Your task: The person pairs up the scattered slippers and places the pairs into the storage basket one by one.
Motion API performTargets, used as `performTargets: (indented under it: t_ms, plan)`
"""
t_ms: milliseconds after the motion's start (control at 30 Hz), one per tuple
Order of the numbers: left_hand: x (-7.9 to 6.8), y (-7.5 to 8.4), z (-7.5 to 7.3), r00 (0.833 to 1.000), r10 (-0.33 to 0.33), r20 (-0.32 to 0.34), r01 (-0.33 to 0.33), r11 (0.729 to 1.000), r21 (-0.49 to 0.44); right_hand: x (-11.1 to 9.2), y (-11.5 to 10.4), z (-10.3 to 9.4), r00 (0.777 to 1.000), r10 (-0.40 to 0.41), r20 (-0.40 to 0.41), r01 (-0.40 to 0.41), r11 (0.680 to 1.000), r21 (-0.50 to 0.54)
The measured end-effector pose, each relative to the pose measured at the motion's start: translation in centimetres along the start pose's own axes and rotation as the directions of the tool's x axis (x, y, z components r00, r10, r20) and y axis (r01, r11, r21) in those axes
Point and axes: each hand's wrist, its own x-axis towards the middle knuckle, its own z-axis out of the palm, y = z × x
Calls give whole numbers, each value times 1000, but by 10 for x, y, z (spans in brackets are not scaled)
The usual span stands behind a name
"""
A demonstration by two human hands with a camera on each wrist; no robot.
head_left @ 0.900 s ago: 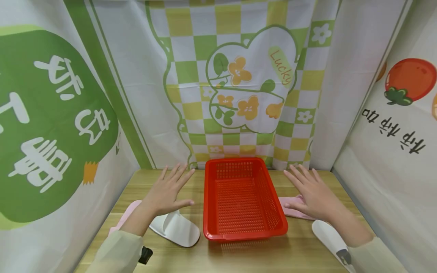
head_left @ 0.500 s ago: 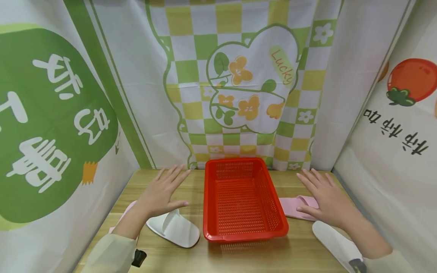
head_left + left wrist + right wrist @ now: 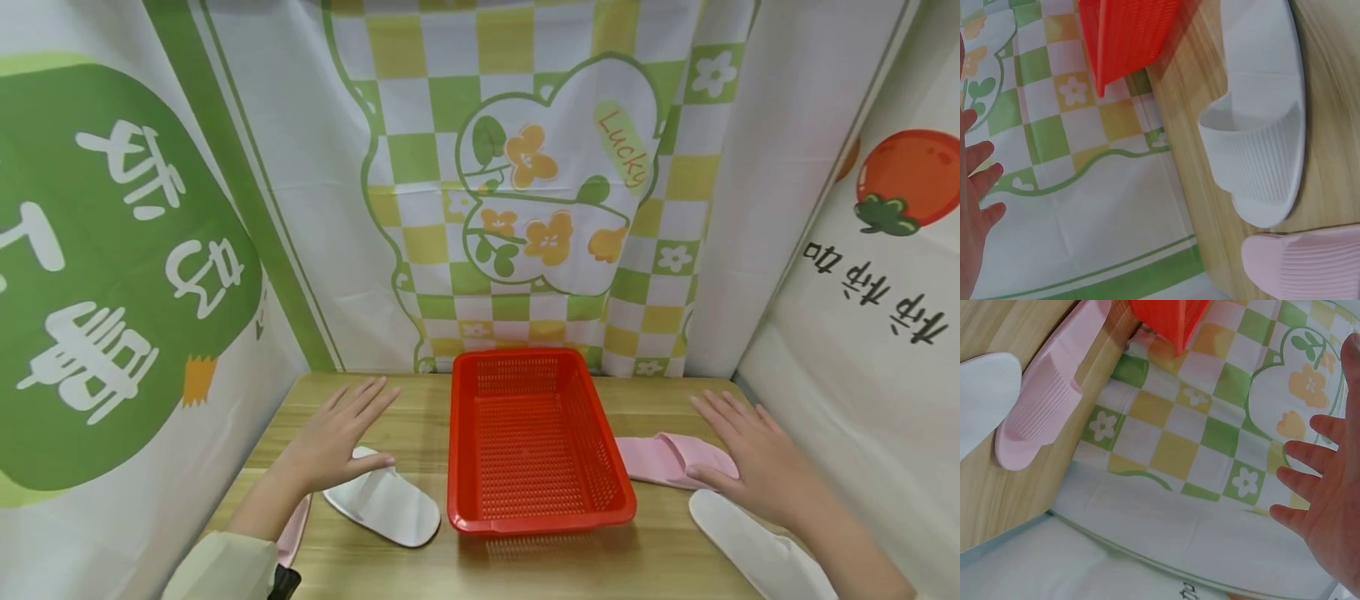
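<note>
Your left hand (image 3: 330,443) and right hand (image 3: 761,457) are both spread wide, holding nothing. A white slipper (image 3: 397,506) lies below your left thumb, a pink slipper (image 3: 651,460) near your right, the red basket (image 3: 543,526) between both hands. Dropping either hand carelessly could snag a slipper's strap; sweeping inward could bump the basket.

There are 2 white slippers (image 3: 393,510) (image 3: 753,546) and 2 pink slippers (image 3: 671,458) (image 3: 1310,265), 4 slippers altogether. There is 1 red basket (image 3: 543,527), 1 worktop (image 3: 375,575) and 2 hands (image 3: 336,440) (image 3: 765,460), 1 left and 1 right.
</note>
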Motion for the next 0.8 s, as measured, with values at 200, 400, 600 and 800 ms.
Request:
performTargets:
  t_ms: [200, 400, 600, 800]
  plan:
    - [-13, -7, 4, 1000, -25, 5, 25, 1000, 10, -18, 11, 2, 999, 16, -43, -16, 1000, -7]
    - [-27, -16, 11, 999, -42, 5, 42, 999, 7, -39, 19, 0, 996, 61, -61, -62, 998, -10]
    - [-38, -21, 18, 999, -53, 3, 53, 998, 13, -56, 26, 1, 991, 110, -80, -108, 994, 19]
    - [-47, -28, 26, 998, -54, -10, 54, 998, 13, -71, 33, 4, 983, 171, -62, -169, 985, 29]
